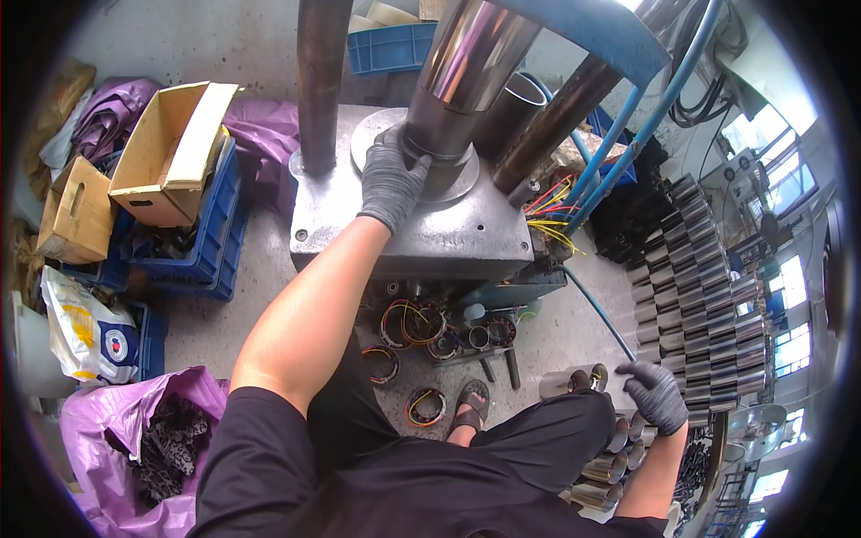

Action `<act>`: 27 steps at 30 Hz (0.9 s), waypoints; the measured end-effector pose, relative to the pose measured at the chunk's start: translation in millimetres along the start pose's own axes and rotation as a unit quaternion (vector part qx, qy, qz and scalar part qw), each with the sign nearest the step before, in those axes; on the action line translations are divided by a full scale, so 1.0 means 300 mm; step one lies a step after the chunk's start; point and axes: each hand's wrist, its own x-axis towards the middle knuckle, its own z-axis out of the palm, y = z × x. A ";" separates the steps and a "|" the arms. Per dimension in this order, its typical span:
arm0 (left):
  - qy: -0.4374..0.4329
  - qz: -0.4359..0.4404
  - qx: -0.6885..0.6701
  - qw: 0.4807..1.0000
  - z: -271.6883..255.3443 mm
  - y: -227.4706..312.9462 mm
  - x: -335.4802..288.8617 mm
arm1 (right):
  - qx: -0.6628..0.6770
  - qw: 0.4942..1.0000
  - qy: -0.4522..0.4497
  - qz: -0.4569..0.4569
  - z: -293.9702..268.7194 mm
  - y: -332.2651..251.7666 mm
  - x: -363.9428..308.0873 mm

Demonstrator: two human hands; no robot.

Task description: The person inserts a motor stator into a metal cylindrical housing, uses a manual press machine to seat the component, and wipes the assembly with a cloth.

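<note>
A shiny metal cylinder stands slightly tilted in the view, over a round plate on the press's steel bed. My left hand, in a grey glove, holds the lower end of this cylinder, with the thumb across its front and the fingers round its left side. Down at the right, my gloved right hand has its fingers curled at the end of a thin blue-green lever. Part of that lever's tip is hidden by the fingers.
Dark steel columns flank the bed. Wound stator rings with coloured wires lie on the floor below. Metal sleeves are stacked at right. Blue crates, a cardboard box and a purple sack stand left.
</note>
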 end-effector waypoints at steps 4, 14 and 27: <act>0.000 0.005 0.004 1.000 0.006 -0.003 0.001 | 0.072 0.997 -0.021 0.018 0.020 0.042 -0.002; 0.004 0.012 -0.010 1.000 0.004 -0.003 -0.005 | 0.148 0.987 0.023 0.049 0.008 0.031 -0.006; 0.005 0.012 0.000 1.000 0.009 -0.011 -0.002 | 0.125 0.989 -0.043 0.068 0.009 0.038 -0.002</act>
